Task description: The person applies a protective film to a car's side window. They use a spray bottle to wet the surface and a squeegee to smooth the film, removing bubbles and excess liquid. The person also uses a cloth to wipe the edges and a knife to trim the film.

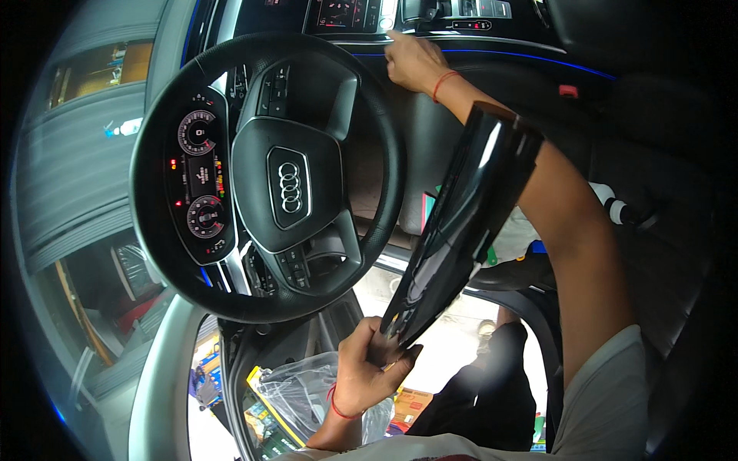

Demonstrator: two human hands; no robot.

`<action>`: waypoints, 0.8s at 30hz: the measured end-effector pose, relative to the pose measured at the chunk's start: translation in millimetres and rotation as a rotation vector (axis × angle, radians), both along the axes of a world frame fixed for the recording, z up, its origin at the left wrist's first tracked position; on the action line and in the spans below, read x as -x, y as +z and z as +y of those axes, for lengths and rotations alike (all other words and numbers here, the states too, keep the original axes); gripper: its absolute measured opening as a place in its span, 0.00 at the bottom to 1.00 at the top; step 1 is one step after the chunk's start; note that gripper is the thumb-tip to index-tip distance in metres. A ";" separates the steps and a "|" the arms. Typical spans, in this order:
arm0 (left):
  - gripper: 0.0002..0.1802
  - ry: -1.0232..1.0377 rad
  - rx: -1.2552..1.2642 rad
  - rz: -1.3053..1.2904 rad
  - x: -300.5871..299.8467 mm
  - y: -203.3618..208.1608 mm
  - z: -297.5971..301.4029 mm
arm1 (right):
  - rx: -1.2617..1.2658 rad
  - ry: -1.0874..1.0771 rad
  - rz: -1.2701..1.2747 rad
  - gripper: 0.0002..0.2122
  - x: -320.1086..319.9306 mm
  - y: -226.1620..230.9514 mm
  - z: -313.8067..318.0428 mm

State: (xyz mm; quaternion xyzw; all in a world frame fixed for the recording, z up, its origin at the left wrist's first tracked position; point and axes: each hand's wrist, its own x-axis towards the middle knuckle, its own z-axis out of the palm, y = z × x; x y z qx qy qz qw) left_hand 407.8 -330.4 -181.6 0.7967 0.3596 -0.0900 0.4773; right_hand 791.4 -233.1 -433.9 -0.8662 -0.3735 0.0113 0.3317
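My left hand [369,373] is closed round the lower end of a long, glossy black curved piece [461,223]. It slants up toward my right upper arm and hides part of it. My right hand [415,63] reaches up to the center console, its index finger stretched out onto or right at a light button [387,24] beside the lit screen [344,14]. The other fingers curl in, and I see nothing held there. Both wrists carry a thin red cord. Left of my hands is the black steering wheel [288,184], turned sideways in view.
Behind the wheel glows an instrument cluster [201,165]. A gear selector [420,9] stands by the console. Below, past the open door frame, lie a clear plastic bag [296,392] and an orange-brown box [411,407]. A dark seat [646,146] with a red buckle [568,91] lies to the right.
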 end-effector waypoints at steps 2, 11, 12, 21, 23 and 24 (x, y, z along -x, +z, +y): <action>0.20 0.027 0.047 0.007 8.5 -4.0 0.0 | -0.268 0.000 -0.229 0.11 -7.9 12.9 6.1; 0.25 0.001 0.150 0.029 10.0 -7.2 11.9 | -0.389 -0.077 -0.432 0.22 -179.4 -21.8 80.1; 0.24 0.011 0.192 0.018 16.0 -10.2 11.3 | -0.291 -0.103 -0.505 0.23 -188.4 -25.2 80.5; 0.25 0.046 0.147 0.023 5.7 -2.3 15.8 | 0.234 0.132 -0.206 0.15 -161.0 6.0 87.7; 0.25 0.082 0.163 0.047 8.5 -1.2 13.8 | 0.231 0.122 -0.133 0.17 -152.2 7.0 93.1; 0.24 0.090 0.146 0.034 11.7 -2.5 12.7 | 0.239 0.108 -0.068 0.18 -150.3 9.1 95.0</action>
